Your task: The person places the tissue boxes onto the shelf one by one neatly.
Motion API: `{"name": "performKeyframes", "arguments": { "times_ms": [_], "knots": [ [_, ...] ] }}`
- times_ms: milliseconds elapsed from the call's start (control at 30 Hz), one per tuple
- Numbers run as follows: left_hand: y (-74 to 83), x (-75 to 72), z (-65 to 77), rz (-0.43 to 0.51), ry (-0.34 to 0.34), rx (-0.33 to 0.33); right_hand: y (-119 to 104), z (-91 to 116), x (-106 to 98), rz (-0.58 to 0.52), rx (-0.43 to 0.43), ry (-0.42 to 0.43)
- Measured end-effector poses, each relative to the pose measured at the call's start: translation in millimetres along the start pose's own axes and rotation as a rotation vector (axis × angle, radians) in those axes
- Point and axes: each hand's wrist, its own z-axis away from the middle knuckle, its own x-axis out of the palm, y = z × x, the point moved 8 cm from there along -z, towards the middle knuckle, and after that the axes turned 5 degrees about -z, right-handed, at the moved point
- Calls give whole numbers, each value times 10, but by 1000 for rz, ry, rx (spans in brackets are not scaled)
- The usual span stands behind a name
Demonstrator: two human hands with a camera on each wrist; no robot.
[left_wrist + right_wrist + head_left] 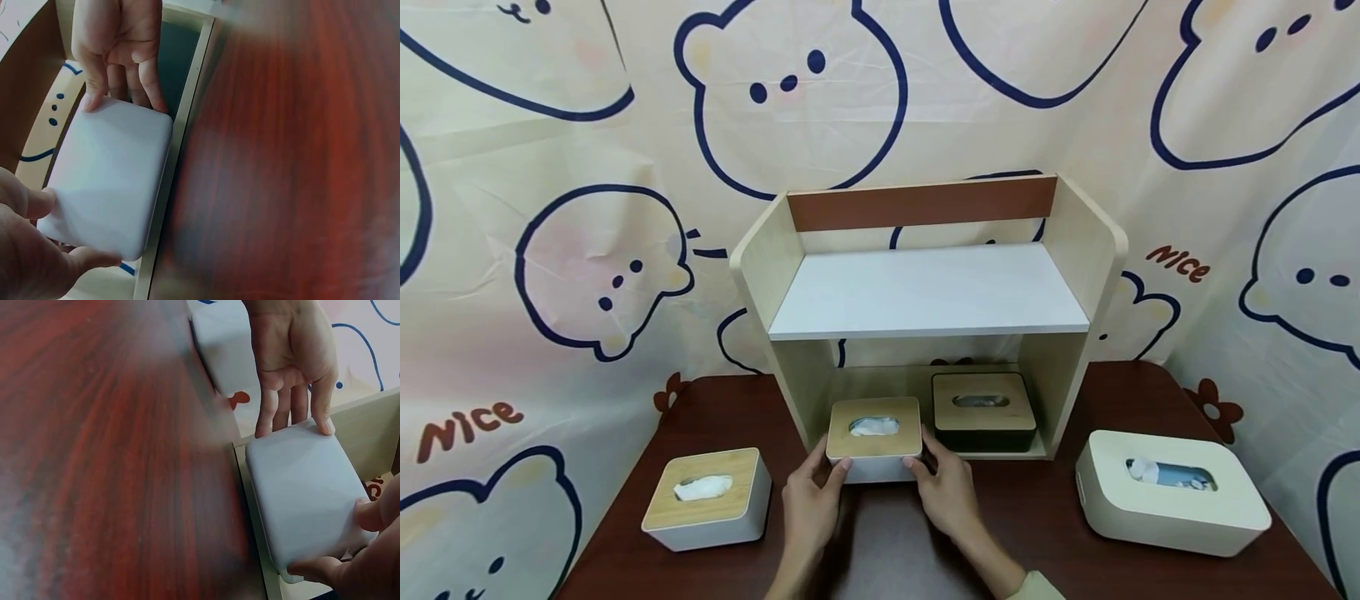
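Observation:
Both hands hold a white tissue box with a wood-coloured lid, at the front opening of the shelf's lower compartment. My left hand grips its left side and my right hand its right side. Each thumb lies on the box's front face, with the fingers along the sides. The wrist views show the smooth white face of the box between the two hands. Just right of it, inside the compartment, stands a dark tissue box with a wooden lid.
A two-tier shelf unit with a white upper board stands on the dark red-brown table. Another white tissue box with a wooden lid sits at the left. A larger cream tissue box sits at the right. A patterned cloth hangs behind.

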Motion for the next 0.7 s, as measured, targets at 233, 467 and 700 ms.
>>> {"name": "performKeyframes", "arguments": {
  "times_ms": [233,467,700],
  "knots": [
    [0,29,-126,-10,0,8,21,-94,69,-41,48,-7],
    [12,70,-192,-15,2,5,57,-172,172,-90,74,-35],
    [2,101,-263,-26,12,2,349,-330,267,-79,-80,23]
  ]
}}
